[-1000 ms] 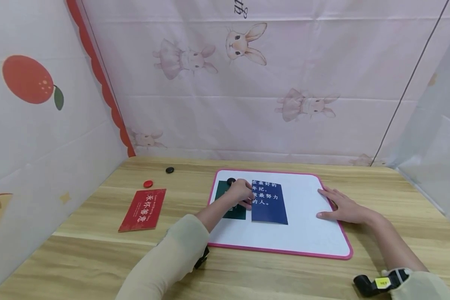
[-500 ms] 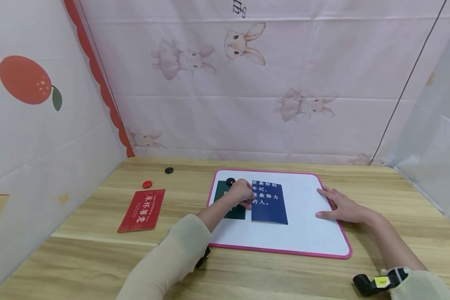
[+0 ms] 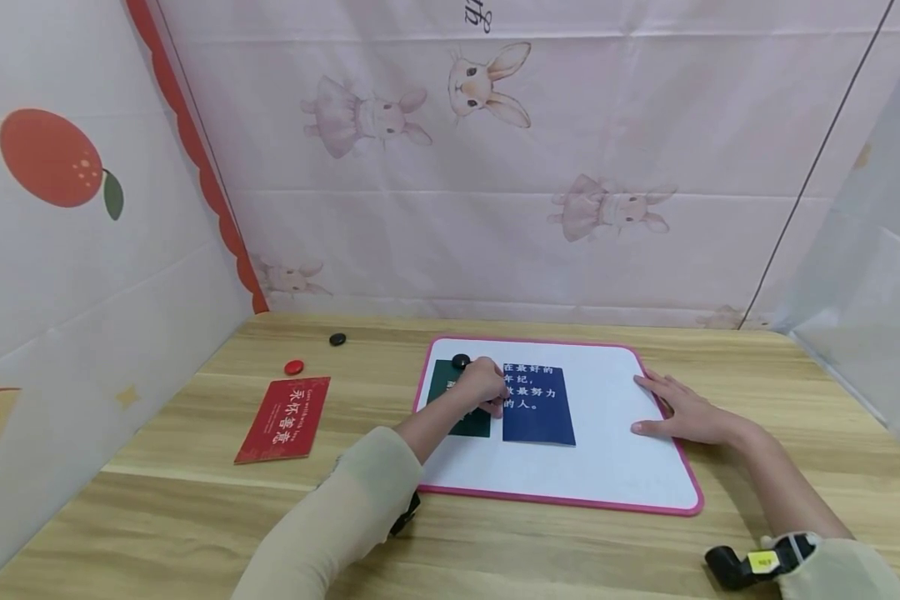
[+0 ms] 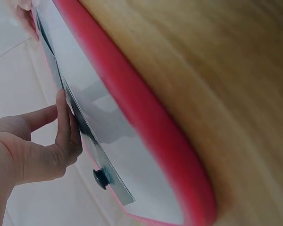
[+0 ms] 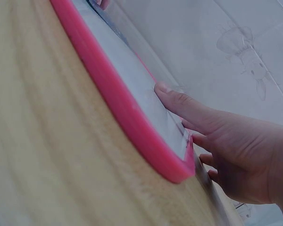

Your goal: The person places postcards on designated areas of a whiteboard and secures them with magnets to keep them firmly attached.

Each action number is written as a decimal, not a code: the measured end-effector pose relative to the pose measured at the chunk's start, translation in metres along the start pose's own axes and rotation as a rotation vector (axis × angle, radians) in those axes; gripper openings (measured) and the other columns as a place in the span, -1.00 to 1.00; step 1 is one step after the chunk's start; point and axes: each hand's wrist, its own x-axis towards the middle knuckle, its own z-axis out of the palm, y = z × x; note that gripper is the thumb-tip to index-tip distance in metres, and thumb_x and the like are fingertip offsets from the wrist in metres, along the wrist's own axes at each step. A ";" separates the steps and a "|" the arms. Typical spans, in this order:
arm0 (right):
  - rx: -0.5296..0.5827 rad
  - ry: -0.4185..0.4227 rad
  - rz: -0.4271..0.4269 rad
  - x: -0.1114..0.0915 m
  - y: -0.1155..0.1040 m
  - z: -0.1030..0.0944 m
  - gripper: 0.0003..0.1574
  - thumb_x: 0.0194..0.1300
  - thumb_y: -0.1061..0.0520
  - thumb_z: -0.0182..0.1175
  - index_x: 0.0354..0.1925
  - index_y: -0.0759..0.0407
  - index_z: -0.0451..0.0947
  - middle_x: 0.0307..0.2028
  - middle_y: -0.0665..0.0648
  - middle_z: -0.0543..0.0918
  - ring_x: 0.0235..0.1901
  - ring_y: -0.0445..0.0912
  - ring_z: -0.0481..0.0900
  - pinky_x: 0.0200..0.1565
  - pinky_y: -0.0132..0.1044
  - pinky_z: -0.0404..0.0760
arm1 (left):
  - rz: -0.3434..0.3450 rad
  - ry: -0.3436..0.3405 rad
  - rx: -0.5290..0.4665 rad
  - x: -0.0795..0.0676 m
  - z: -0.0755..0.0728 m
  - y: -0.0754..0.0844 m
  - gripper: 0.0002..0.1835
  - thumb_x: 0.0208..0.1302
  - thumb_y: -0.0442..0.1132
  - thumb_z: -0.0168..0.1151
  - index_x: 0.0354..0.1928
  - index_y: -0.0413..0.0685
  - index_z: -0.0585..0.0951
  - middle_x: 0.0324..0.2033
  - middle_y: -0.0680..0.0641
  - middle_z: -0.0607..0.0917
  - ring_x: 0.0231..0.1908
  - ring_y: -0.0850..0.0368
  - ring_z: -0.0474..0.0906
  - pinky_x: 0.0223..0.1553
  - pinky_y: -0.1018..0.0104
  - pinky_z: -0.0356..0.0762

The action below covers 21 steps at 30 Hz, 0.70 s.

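A whiteboard (image 3: 622,467) with a pink rim lies on the wooden table. My left hand (image 3: 483,385) reaches over a dark green card (image 3: 442,379) and pinches the left edge of a blue card (image 3: 537,417) with white characters. In the left wrist view, the fingertips (image 4: 62,96) meet that edge, and a black round magnet (image 4: 101,179) stands on the green card. Part of the green card is hidden by my left hand. My right hand (image 3: 686,414) rests at the board's right edge, its thumb on the white surface and the other fingers spread over the rim.
Left of the board lies a red card (image 3: 285,421) with white characters. Behind it are a red magnet (image 3: 294,367) and a black magnet (image 3: 337,339). A printed rabbit curtain (image 3: 420,250) closes off the table's far side, with a patterned sheet (image 3: 157,333) along the left.
The blue card's far edge has shifted very slightly toward me on the board. Both hands hold nearly the same places.
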 end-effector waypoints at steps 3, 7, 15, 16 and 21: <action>-0.005 0.001 -0.003 0.000 0.000 0.000 0.13 0.05 -0.21 0.27 0.36 0.31 0.01 0.34 0.42 -0.11 0.27 0.38 -0.27 0.07 0.42 -0.17 | -0.005 0.001 0.005 -0.001 0.000 0.001 -0.66 0.18 -0.44 0.20 0.02 -0.33 0.48 -0.52 -0.20 0.54 -0.62 0.05 0.55 -0.64 0.37 0.53; -0.008 0.003 -0.007 0.000 0.000 0.000 0.12 0.05 -0.20 0.27 0.35 0.32 0.02 0.34 0.43 -0.11 0.27 0.38 -0.26 0.07 0.42 -0.17 | -0.012 0.001 -0.002 -0.002 0.000 0.001 -0.66 0.18 -0.44 0.20 0.02 -0.32 0.47 -0.51 -0.21 0.54 -0.62 0.05 0.56 -0.63 0.37 0.53; -0.003 0.000 -0.005 0.000 -0.001 -0.001 0.12 0.06 -0.20 0.26 0.36 0.32 0.01 0.34 0.43 -0.11 0.27 0.38 -0.27 0.07 0.42 -0.17 | 0.007 -0.024 -0.088 -0.003 -0.005 -0.002 -0.65 0.18 -0.42 0.21 0.03 -0.30 0.46 -0.44 -0.18 0.54 -0.52 0.04 0.55 -0.60 0.35 0.55; -0.004 -0.001 -0.006 0.000 -0.001 -0.001 0.12 0.06 -0.20 0.26 0.36 0.32 0.01 0.34 0.43 -0.12 0.27 0.38 -0.27 0.07 0.42 -0.17 | 0.010 -0.024 -0.100 -0.004 -0.006 -0.003 -0.65 0.19 -0.40 0.21 0.03 -0.29 0.46 -0.43 -0.18 0.54 -0.51 0.04 0.55 -0.59 0.35 0.55; -0.006 -0.002 -0.003 0.000 0.000 0.000 0.12 0.06 -0.20 0.26 0.36 0.31 0.01 0.34 0.43 -0.12 0.27 0.38 -0.27 0.07 0.42 -0.17 | 0.044 -0.040 -0.183 -0.007 -0.016 -0.006 -0.68 0.23 -0.35 0.18 0.03 -0.25 0.48 -0.35 -0.16 0.55 -0.43 0.03 0.56 -0.54 0.33 0.57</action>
